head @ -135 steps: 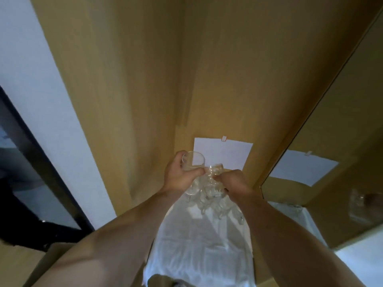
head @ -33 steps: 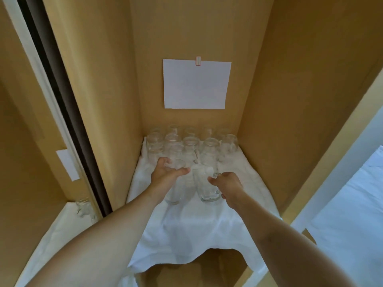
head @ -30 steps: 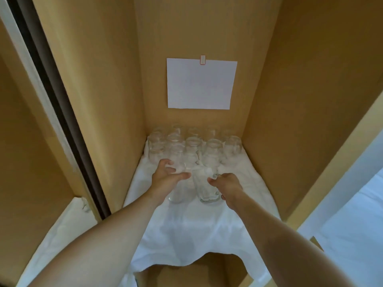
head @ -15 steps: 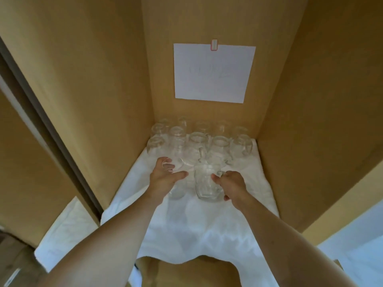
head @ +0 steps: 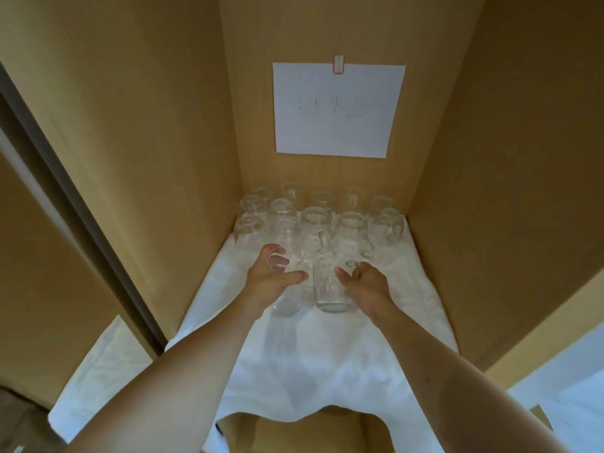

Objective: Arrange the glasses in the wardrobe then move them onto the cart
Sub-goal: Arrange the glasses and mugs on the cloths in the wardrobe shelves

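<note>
Gripping one clear glass [head: 287, 289], the left hand [head: 268, 286] curled around it on the white cloth [head: 327, 361]; just right, the right hand [head: 366, 287] clasped a handled glass mug [head: 330, 289], with rows of glasses [head: 320, 217] standing beyond both.

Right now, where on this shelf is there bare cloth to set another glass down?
Free: the white cloth in front of both hands, to the shelf's front edge, and strips along the side walls. Crowded: the back, where rows of glasses stand packed.
</note>
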